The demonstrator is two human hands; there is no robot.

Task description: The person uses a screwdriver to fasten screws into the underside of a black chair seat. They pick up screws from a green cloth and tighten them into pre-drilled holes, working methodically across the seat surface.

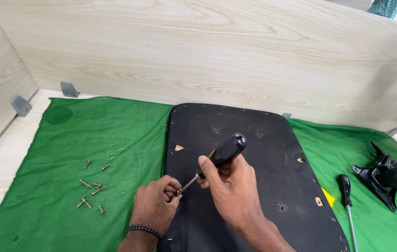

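A: What lies on the surface in the head view?

B: A wrinkled green cloth (pixel 91 140) over pale wood-grain board, and on it a flat black panel (pixel 263 158) with rounded corners and a matte, dusty face.

A: And the hands?

B: The right hand (pixel 228 186) is clamped round the smooth black handle of a screwdriver (pixel 217 157); its thin metal shaft slants down-left. The left hand (pixel 154 205) is curled, fingers pinched together at the shaft's tip, resting on the panel's near-left edge.

A: Anything nearby?

B: Loose brass-coloured screws (pixel 93 189) lie scattered on the cloth left of the left hand; a second screwdriver (pixel 347 200) and a black metal bracket (pixel 387 177) lie well apart to the right
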